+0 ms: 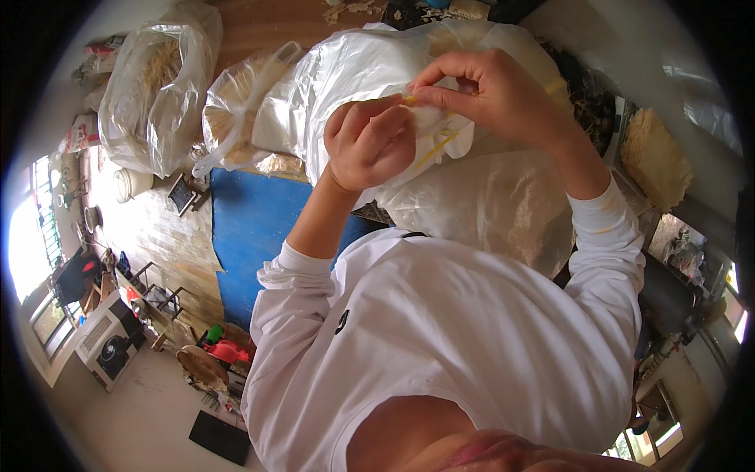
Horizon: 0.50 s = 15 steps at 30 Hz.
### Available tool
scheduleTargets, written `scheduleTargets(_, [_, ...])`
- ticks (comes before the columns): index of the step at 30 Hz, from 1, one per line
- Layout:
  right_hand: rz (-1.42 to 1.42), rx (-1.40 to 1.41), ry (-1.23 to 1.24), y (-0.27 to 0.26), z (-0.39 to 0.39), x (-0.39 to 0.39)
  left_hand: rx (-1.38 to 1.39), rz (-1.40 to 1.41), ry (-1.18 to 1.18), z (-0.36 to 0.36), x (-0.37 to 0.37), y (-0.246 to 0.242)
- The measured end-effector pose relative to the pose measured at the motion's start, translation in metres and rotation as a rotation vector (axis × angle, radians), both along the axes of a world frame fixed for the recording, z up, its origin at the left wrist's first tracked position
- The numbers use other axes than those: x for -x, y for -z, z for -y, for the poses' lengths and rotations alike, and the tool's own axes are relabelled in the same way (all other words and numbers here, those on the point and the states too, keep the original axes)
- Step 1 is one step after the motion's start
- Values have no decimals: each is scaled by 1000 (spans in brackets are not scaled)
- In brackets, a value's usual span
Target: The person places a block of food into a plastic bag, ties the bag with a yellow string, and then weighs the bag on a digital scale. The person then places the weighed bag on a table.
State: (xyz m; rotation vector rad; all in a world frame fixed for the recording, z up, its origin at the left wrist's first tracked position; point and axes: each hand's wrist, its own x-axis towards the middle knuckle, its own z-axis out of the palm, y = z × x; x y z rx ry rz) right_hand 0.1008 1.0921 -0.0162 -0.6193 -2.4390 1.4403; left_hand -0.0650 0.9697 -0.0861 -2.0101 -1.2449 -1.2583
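Note:
My left hand (371, 141) and my right hand (501, 97) meet at the fingertips over a large white plastic bag (348, 65). Between them they pinch a small yellow strip (409, 101); my fingers hide most of it. My left fingers are curled inward, while my right thumb and index finger form a pinch. A longer yellow strip (436, 148) lies slantwise against the white plastic just below my hands. Whether the two yellow pieces are one and the same, I cannot tell. Over my lap spreads clear plastic sheeting (489, 200).
To the left stand a knotted clear bag (239, 109) of pale, straw-coloured material and an open plastic bag (159, 112) with similar fibres. A blue sheet (253, 218) covers part of the floor near a white bucket (131, 184). A pale rough slab (655, 159) is at right.

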Motion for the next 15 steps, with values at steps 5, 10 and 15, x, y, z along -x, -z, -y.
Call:
scheduleTargets(5, [24, -280, -110, -12, -3, 12, -52, -59, -8, -2, 1, -1])
scheduleTargets(10, [288, -442, -211, -20, -7, 22, -55, -111, 42, -3, 1, 5])
scheduleTargets(15, [443, -545, -230, -10, -3, 25, 38, -135, 82, -1, -5, 9])
